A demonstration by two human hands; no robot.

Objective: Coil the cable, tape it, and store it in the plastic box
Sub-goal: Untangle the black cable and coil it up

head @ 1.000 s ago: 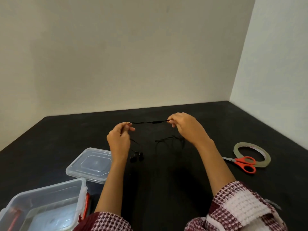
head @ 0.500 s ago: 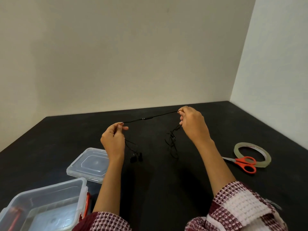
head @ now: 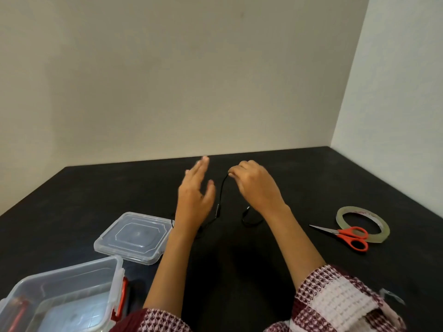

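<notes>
Pinching a thin black cable (head: 221,195) between thumb and fingertips, the right hand (head: 256,188) is raised above a black table (head: 72,200). From the pinch the cable hangs down and slightly left to a small inline piece. It then trails onto the table below the hands, where one loose end curls under the right wrist. The cable is not coiled.

Just left of the pinch, the left hand (head: 195,195) is spread open with straight fingers, a little blurred, holding nothing. Whether its thumb brushes the cable cannot be told.

Below and left of the pinch, beside the left forearm, a clear plastic lid (head: 134,236) lies flat on the table. Further down and left, nearest the person, stands the clear plastic box (head: 67,271), open, with a red latch on its side.

Well to the right of the pinch lie orange-handled scissors (head: 347,236), their handles overlapping a roll of clear tape (head: 340,212). Both forearms are bare, with red and white patterned sleeves at the elbows.
</notes>
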